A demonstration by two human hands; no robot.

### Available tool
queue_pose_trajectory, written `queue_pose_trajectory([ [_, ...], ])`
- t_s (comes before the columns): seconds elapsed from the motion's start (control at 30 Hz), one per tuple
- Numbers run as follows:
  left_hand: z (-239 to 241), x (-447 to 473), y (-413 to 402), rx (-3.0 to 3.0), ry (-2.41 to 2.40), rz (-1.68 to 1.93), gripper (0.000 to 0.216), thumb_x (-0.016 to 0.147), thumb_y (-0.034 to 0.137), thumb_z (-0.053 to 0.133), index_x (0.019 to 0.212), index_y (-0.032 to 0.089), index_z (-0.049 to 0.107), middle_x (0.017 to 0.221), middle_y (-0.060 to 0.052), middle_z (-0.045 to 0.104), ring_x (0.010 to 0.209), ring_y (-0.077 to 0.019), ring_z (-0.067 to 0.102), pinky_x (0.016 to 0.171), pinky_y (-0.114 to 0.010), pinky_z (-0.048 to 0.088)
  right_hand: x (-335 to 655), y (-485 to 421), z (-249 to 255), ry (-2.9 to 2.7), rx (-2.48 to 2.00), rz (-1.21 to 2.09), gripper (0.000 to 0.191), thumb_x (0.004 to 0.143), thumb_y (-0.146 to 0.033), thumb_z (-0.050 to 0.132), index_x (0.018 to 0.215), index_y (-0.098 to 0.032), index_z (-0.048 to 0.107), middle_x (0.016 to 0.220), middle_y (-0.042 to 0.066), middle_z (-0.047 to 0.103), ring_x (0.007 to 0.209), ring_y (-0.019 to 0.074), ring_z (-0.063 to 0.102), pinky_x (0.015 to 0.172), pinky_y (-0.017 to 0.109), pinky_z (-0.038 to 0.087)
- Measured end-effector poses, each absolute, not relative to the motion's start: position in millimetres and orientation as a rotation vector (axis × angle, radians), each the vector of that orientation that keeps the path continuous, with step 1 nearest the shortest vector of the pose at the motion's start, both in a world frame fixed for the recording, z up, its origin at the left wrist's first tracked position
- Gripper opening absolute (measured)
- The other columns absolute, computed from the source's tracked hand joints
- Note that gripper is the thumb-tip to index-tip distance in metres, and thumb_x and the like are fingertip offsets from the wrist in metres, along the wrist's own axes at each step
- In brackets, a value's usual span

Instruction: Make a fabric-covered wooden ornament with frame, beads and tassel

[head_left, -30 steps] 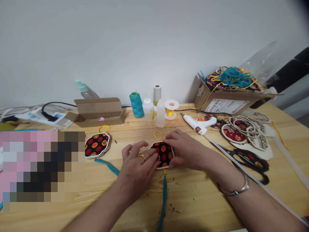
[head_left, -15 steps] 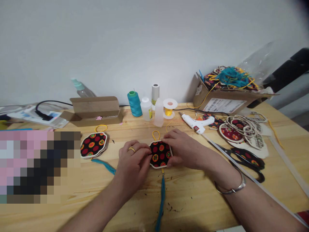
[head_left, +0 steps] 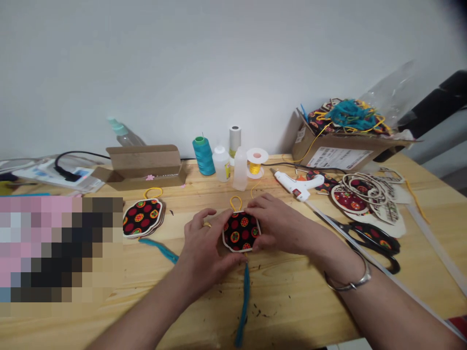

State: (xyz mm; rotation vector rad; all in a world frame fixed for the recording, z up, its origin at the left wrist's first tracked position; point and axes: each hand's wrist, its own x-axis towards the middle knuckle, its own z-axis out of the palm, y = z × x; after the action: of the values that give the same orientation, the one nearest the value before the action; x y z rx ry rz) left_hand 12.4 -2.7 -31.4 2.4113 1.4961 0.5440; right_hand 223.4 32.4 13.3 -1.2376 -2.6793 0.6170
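A black fabric ornament [head_left: 241, 232] with red and orange-green dots and a pale border lies on the wooden table [head_left: 292, 304], held between both hands. My left hand [head_left: 206, 248], wearing a gold ring, grips its lower left edge. My right hand [head_left: 279, 226] covers its right side. A yellow cord loop [head_left: 236, 203] rises from its top, and a teal tassel [head_left: 243, 306] trails from its bottom toward me. A stack of similar ornaments [head_left: 142, 218] lies to the left, with a teal tassel [head_left: 158, 250] beside it.
A hot glue gun [head_left: 297, 185], black-handled scissors [head_left: 372, 245] and a pile of cut pieces [head_left: 359, 199] lie to the right. Teal thread [head_left: 203, 156], bottles [head_left: 222, 164] and a yellow spool [head_left: 255, 163] stand behind. A pixelated patch [head_left: 54, 248] covers the left.
My left hand has slid off the top of the ornament to its lower left edge, with the fingers lifted. The ornament has turned slightly.
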Motion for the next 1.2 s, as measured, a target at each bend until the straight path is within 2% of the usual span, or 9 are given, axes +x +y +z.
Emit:
queue_pose_trajectory([
  [0.1,-27,13,-4,2.416,1.472,0.584,0.045,0.074,0.047,0.066,0.109,0.023,0.054,0.126,-0.008,0.059,0.117,-0.0330,0.039,0.093,-0.054,0.034,223,33,12,-2.676,-1.235,0.620,0.046,0.068,-0.035,0.076,0.107,-0.015,0.063,0.106,0.010,0.059,0.100,0.0254,0.047,0.085,0.038,0.041],
  [0.17,-23,14,-4,2.432,1.464,0.603,0.027,0.077,0.044,0.062,0.090,0.021,0.056,0.126,-0.008,0.060,0.118,-0.0329,0.038,0.094,-0.054,0.034,224,33,12,-2.676,-1.231,0.630,0.046,0.068,-0.037,0.076,0.107,-0.015,0.063,0.107,0.011,0.059,0.100,0.0256,0.047,0.086,0.038,0.041],
  [0.27,-20,13,-6,2.489,1.450,0.606,0.022,0.077,0.042,0.063,0.077,0.021,0.056,0.125,-0.008,0.061,0.121,-0.0342,0.037,0.096,-0.055,0.031,224,33,11,-2.671,-1.225,0.628,0.047,0.068,-0.038,0.076,0.107,-0.015,0.063,0.108,0.011,0.059,0.101,0.0259,0.047,0.086,0.039,0.041],
  [0.53,-17,12,-5,2.644,1.436,0.562,0.029,0.073,0.047,0.065,0.091,0.025,0.066,0.131,-0.006,0.057,0.120,-0.0374,0.037,0.093,-0.058,0.029,226,33,12,-2.672,-1.208,0.632,0.044,0.070,-0.036,0.074,0.108,-0.017,0.063,0.108,0.011,0.059,0.101,0.0256,0.047,0.087,0.040,0.041],
  [0.83,-24,12,-1,2.666,1.423,0.477,0.033,0.071,0.052,0.066,0.088,0.023,0.062,0.131,-0.007,0.057,0.115,-0.0371,0.043,0.085,-0.055,0.031,225,34,12,-2.690,-1.210,0.598,0.047,0.069,-0.035,0.076,0.109,-0.014,0.062,0.109,0.012,0.059,0.101,0.0259,0.046,0.088,0.041,0.041],
  [1.1,-20,11,-1,2.644,1.412,0.595,0.038,0.067,0.055,0.069,0.088,0.023,0.063,0.126,-0.007,0.060,0.115,-0.0344,0.043,0.091,-0.052,0.029,225,34,13,-2.681,-1.214,0.614,0.048,0.069,-0.036,0.076,0.110,-0.015,0.063,0.109,0.012,0.059,0.101,0.0262,0.046,0.088,0.041,0.041],
  [1.2,-20,11,-1,2.632,1.409,0.614,0.033,0.067,0.053,0.070,0.080,0.022,0.063,0.123,-0.007,0.061,0.115,-0.0342,0.043,0.093,-0.052,0.029,225,34,12,-2.680,-1.218,0.614,0.049,0.068,-0.035,0.076,0.111,-0.015,0.062,0.109,0.012,0.059,0.102,0.0262,0.046,0.088,0.041,0.041],
])
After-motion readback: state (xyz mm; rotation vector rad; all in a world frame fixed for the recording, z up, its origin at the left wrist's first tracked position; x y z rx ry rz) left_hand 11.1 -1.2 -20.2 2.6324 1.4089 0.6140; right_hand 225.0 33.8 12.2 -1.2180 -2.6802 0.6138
